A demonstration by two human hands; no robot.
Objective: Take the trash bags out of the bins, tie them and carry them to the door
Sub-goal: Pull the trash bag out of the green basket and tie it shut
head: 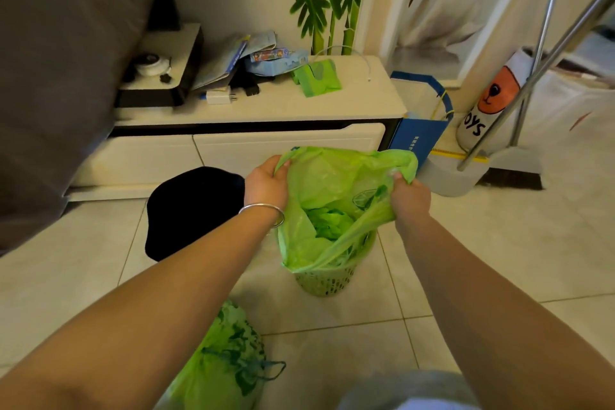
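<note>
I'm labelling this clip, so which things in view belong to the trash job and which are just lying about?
Part of the job:
- left hand and right hand
- open green trash bag they grip
- mesh bin under it
- tied green bag on the floor

Lying about:
- black cushion
- blue paper bag
- broom
- green box

Both bare arms reach forward and down, nearly straight, converging over the bag (336, 206). The left hand (266, 185) is closed on the bag's left rim, knuckles up, fingers curled over the edge, a thin bangle (263, 208) round the wrist. The right hand (410, 200) is clenched on the bag's right rim, thumb toward the bag, wrist bent slightly inward. The hands sit level, apart by the bag's mouth.
</note>
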